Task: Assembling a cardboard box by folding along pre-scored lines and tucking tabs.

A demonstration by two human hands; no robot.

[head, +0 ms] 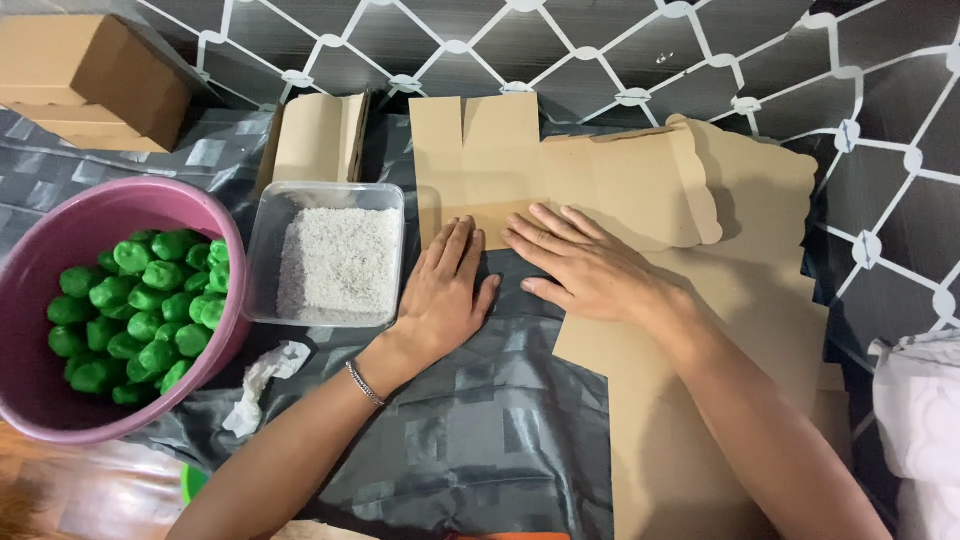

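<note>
Cut off at the right edge: a white bundle (918, 420), kind unclear. Cut off at the bottom: the lower part of the flat cardboard blank (700, 300), partly covered by the right forearm. Barely showing under the pink bowl (215, 215): a sliver of something green (195, 482), not identifiable. Hard to make out: a crumpled white scrap (262, 385) on the dark plastic sheet (480, 430) spread over the bench.

Filling the pink bowl at left: green dough balls (140, 305), heaped. Just beside it, in a clear rectangular tub (262, 215): white shredded flakes (338, 262). Farther back: a folded cardboard piece (320, 135) standing behind the tub, and an assembled cardboard box (85, 75) at the top left corner.

Left hand (445, 295) and right hand (580, 265) both flat, fingers extended, gripping nothing, close side by side but not touching; fingertips pressing on the lower edge of the blank's upper flap, centre of the bench, with the blank stretching right beneath the right hand.
</note>
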